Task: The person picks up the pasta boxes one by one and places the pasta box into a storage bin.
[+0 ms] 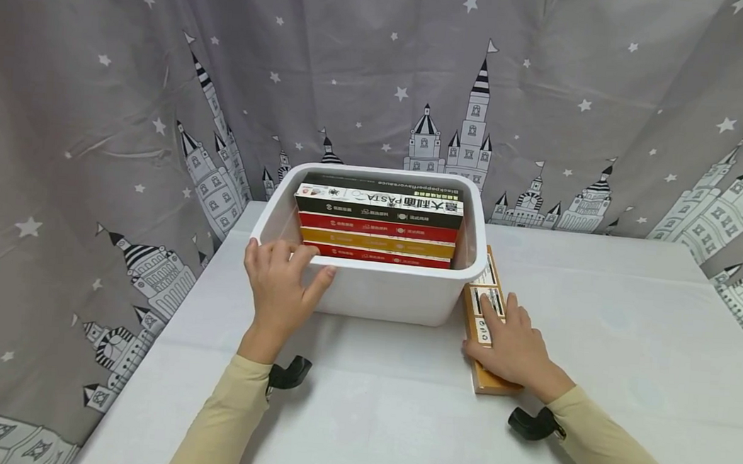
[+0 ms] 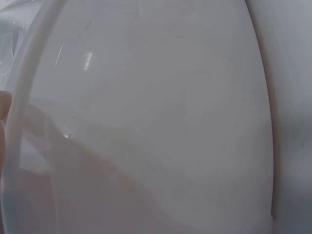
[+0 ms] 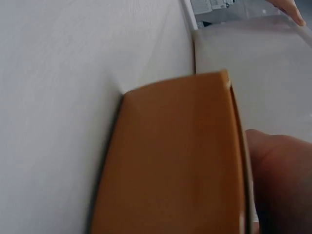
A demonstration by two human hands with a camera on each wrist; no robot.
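In the head view a white plastic bin holds a row of several pasta boxes with black, red and yellow-orange edges; one reads PASTA. My left hand grips the bin's near rim at its left corner, fingers over the edge and thumb outside. The bin's wall fills most of the left wrist view. Beside the bin's right end lies an orange box with white labels. My right hand spans it, thumb along the left edge and fingers over the top and right side. The box's orange end shows in the right wrist view.
Everything stands on a white table. Behind it hangs a grey curtain printed with stars and castles, also running down the left side. A black wrist camera mount sits under the left wrist, and another under the right.
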